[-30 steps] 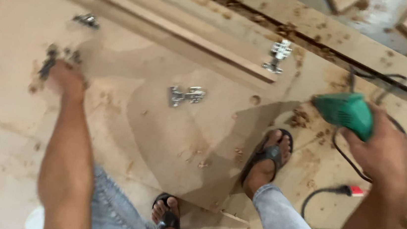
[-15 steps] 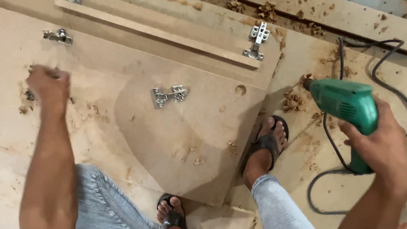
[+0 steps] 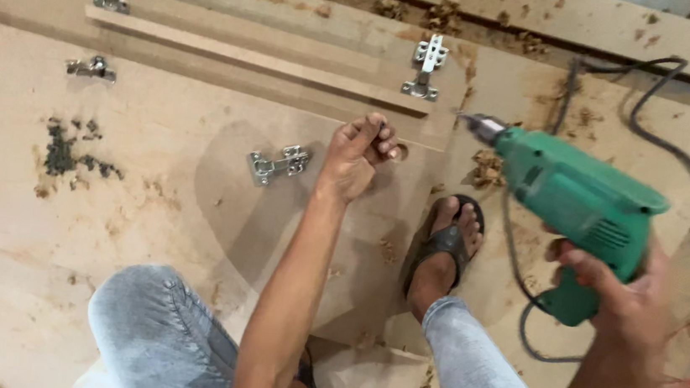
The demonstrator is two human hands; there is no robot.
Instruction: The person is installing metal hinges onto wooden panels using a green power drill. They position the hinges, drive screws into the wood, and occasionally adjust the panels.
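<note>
1. Left hand (image 3: pixel 354 159): fingers pinched together on something small at the round bored hole in the pale fibreboard panel (image 3: pixel 151 192); what they pinch is too small to tell.
2. Just left of the fingers, a loose metal cup hinge (image 3: pixel 279 164) lies flat.
3. Right hand (image 3: pixel 626 293) is clamped on the green corded electric drill (image 3: pixel 568 199), held off the panel. Best keep its bit clear until the pinching fingers move away.
</note>
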